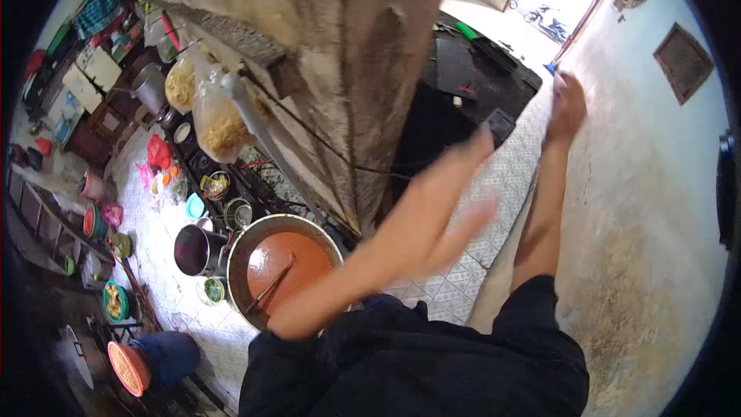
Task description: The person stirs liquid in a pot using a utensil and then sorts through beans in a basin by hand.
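Plainly, the large pot (pixel 238 266) of orange-red sauce (pixel 305 249) sits on the floor, and from the left hand (pixel 421 220) it lies a little below nine o'clock; the left forearm crosses the view over its near rim, from about four to five o'clock. A dark stick-like utensil (pixel 276 284) slants in the sauce. The left hand is blurred but spread, thumb apart from the extended fingers. The right hand (pixel 567 108) is raised at about two o'clock from the pot, well apart from it; blur hides its fingers, so I cannot tell whether it pinches anything. Just beside the pot, at nine to ten o'clock, stands a dark, deep pot (pixel 193 249), with a small container of greens (pixel 214 289) at eight o'clock. Further out at eight are a blue barrel (pixel 174 357) and an orange basin (pixel 129 368) of pale pieces. Clear bags of yellowish food (pixel 221 125) hang at eleven; any print on them is too small to read. The floor (pixel 463 274) is pale patterned tile. A rough, stained pillar (pixel 374 69) rises at one o'clock, a bright doorway (pixel 557 0) with a motorbike (pixel 546 25) shows between one and two, and a scuffed wall (pixel 648 185) stands at three.
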Available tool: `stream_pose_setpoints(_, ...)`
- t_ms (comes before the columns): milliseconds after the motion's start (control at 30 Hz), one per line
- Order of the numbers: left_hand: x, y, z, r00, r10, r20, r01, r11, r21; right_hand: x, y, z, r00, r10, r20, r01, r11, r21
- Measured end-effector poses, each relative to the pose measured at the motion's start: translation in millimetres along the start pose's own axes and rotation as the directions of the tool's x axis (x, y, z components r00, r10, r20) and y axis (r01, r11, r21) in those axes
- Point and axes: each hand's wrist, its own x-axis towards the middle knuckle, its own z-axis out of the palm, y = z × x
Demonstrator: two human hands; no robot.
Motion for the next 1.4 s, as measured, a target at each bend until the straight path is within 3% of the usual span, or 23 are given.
stream_pose_setpoints(33, -1, 1, 0, 1.0, -0.009, -0.012, 0.009, 1.0, 0.01, -31, 2, -10, 0.97, 0.163, -0.178, -0.154, 0.986, 0.06)
stream_pose_setpoints(100, -87, -20, 4, 0.911, -0.413, 0.025, 0.409, 0.892, -0.193, -62, -3, -27, 0.806, 0.406, -0.43, -0.434, 0.9, 0.036)
stream_pose_setpoints(133, -139, -36, 6, 0.756, -0.654, -0.004, 0.635, 0.735, -0.239, -113, 21, -34, 0.838, 0.282, -0.468, -0.42, 0.88, -0.222)
stream_pose_setpoints(167, -205, -58, 16, 0.564, -0.783, -0.263, 0.723, 0.622, -0.3, -170, 32, -28, 0.703, 0.461, -0.541, -0.537, 0.843, 0.02)
stream_pose_setpoints(200, -265, -60, 8, 0.42, -0.82, -0.388, 0.903, 0.421, 0.087, -234, 37, -31, 0.63, 0.605, -0.487, -0.659, 0.748, 0.077)
stream_pose_setpoints(233, -350, -64, 21, 0.363, -0.802, -0.475, 0.891, 0.151, 0.428, -319, 78, -38, 0.601, 0.698, -0.389, -0.78, 0.62, -0.092)
stream_pose_setpoints(267, -426, -51, 33, 0.358, -0.845, -0.397, 0.826, 0.088, 0.557, -352, 21, -30, 0.463, 0.814, -0.352, -0.869, 0.495, 0.003)
stream_pose_setpoints(300, -448, -14, 29, 0.187, -0.974, -0.125, 0.916, 0.127, 0.379, -408, 7, -36, 0.416, 0.895, -0.164, -0.905, 0.39, -0.168)
stream_pose_setpoints(367, -511, 25, 56, -0.04, -0.998, -0.056, 0.984, -0.049, 0.17, -497, -33, -62, 0.203, 0.883, 0.424, -0.638, 0.448, -0.627)
stream_pose_setpoints(400, -498, 57, 52, -0.026, -0.999, -0.027, 0.998, -0.024, -0.053, -521, -62, -65, 0.069, 0.742, 0.667, -0.469, 0.614, -0.635)
stream_pose_setpoints(433, -510, 71, 60, 0.025, -0.999, -0.035, 0.98, 0.032, -0.196, -540, -88, -56, 0.101, 0.563, 0.82, -0.33, 0.797, -0.506)
stream_pose_setpoints(500, -542, 91, 76, 0.03, -0.999, -0.021, 0.977, 0.034, -0.21, -557, -134, -33, -0.032, 0.243, 0.969, -0.353, 0.905, -0.239)
stream_pose_setpoints(600, -535, 121, 61, 0.05, -0.998, -0.04, 0.993, 0.054, -0.108, -539, -211, -14, -0.131, 0.097, 0.987, -0.472, 0.869, -0.148)
stream_pose_setpoints(667, -576, 126, 69, 0.074, -0.986, -0.149, 0.997, 0.067, 0.05, -524, -260, -14, -0.385, -0.016, 0.923, -0.393, 0.907, -0.149)
stream_pose_setpoints(700, -585, 134, 67, 0.075, -0.987, -0.142, 0.996, 0.067, 0.061, -521, -281, -28, -0.382, -0.009, 0.924, -0.401, 0.903, -0.156)
stream_pose_setpoints(767, -593, 141, 69, -0.045, -0.932, -0.359, 0.994, -0.079, 0.081, -507, -317, -43, -0.579, -0.228, 0.783, -0.352, 0.936, 0.012)
stream_pose_setpoints(833, -603, 158, 72, -0.115, -0.919, -0.377, 0.939, -0.224, 0.26, -513, -348, -67, -0.543, -0.402, 0.738, -0.521, 0.85, 0.079)
stream_pose_setpoints(1033, -670, 207, 79, -0.406, -0.89, -0.21, 0.866, -0.448, 0.223, -491, -440, -108, -0.61, -0.445, 0.656, -0.504, 0.856, 0.113)
stream_pose_setpoints(1133, -694, 243, 83, -0.525, -0.85, -0.044, 0.838, -0.525, 0.146, -483, -469, -114, -0.828, -0.332, 0.452, -0.436, 0.888, -0.146)
stream_pose_setpoints(1200, -681, 288, 71, -0.369, -0.927, -0.073, 0.929, -0.37, -0.003, -479, -494, -119, -0.887, -0.296, 0.355, -0.366, 0.919, -0.147)
stream_pose_setpoints(1300, -799, 268, 153, 0.159, -0.987, 0.034, 0.861, 0.121, -0.494, -476, -535, -110, -0.944, -0.175, 0.28, -0.231, 0.956, -0.18)
stream_pose_setpoints(1367, -787, 292, 159, -0.129, -0.987, 0.093, 0.459, -0.142, -0.877, -485, -549, -111, -0.964, -0.099, 0.248, -0.15, 0.969, -0.196)
stream_pose_setpoints(1400, -778, 298, 152, -0.143, -0.987, 0.07, 0.384, -0.121, -0.915, -498, -548, -106, -0.957, -0.147, 0.249, -0.173, 0.981, -0.086)
